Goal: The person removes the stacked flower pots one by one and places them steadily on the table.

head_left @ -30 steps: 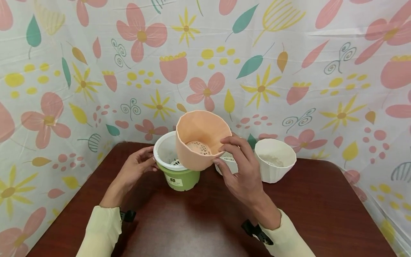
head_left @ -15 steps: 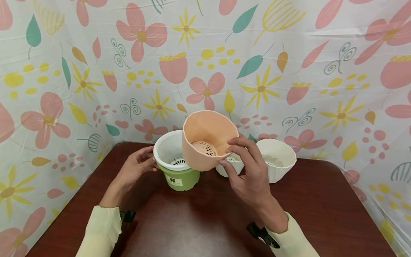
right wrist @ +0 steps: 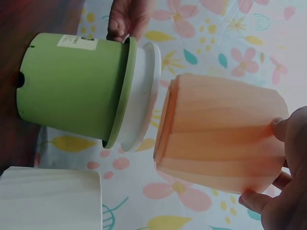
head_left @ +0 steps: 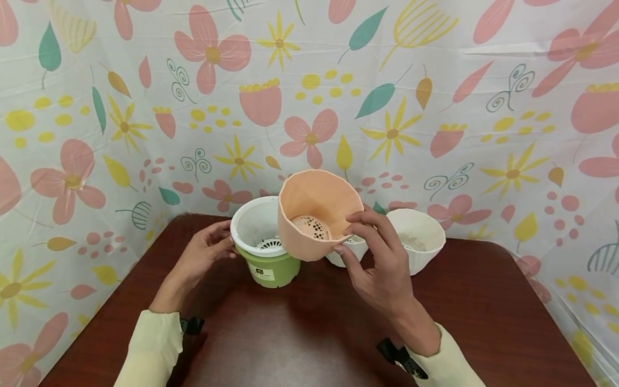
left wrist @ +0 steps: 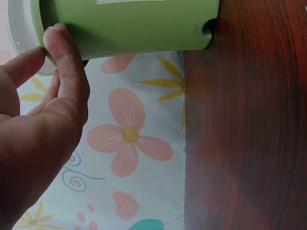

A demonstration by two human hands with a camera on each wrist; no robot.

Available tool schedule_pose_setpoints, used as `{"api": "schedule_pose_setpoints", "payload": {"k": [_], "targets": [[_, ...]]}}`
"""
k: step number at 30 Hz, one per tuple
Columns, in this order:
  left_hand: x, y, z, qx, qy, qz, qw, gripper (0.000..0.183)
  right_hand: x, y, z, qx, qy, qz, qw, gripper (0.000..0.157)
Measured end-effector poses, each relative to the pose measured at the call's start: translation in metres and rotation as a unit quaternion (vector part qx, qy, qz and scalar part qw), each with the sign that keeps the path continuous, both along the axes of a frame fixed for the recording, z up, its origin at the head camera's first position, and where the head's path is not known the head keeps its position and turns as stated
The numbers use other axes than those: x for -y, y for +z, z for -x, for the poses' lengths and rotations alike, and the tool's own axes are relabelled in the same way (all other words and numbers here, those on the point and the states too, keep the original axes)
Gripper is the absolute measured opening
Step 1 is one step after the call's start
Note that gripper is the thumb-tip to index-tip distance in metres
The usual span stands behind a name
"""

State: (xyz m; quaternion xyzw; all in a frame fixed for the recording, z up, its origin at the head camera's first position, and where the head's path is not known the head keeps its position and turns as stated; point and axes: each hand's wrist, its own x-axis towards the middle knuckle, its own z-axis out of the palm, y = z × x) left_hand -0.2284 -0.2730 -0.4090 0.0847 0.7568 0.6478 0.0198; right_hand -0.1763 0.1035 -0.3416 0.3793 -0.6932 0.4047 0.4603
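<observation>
My right hand (head_left: 382, 263) pinches the rim of a peach flowerpot (head_left: 304, 244), thumb outside and fingers over the edge. The pot is held tilted in the air, its mouth toward the head camera and a perforated base showing inside. Behind it to the left, a green flowerpot (head_left: 285, 267) with a paper label stands on the table, a white pot (head_left: 240, 228) nested in it. My left hand (head_left: 208, 247) grips the green pot's rim from the left, as the left wrist view shows. In the right wrist view, the peach pot's base (right wrist: 165, 124) is apart from the white rim.
Two white flowerpots stand to the right: a faceted one (head_left: 425, 260) with pale material at its bottom, and a smaller one (head_left: 338, 259) partly hidden by the peach pot and right hand. A flower-patterned sheet (head_left: 309, 59) rises behind the dark wooden table (head_left: 290, 344).
My right hand has moved the peach pot rightward, off part of the nested white pot, which shows more now. It has also dipped slightly. My left hand has stayed at the green pot.
</observation>
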Motion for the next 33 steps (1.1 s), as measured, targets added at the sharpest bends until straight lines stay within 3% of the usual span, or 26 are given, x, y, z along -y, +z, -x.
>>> {"api": "schedule_pose_setpoints", "payload": {"k": [33], "targets": [[-0.001,-0.001,0.0,0.004,0.002,0.003,1.0,0.053,-0.024,0.007,-0.007,-0.032,-0.046,0.001,0.998,0.043]]}}
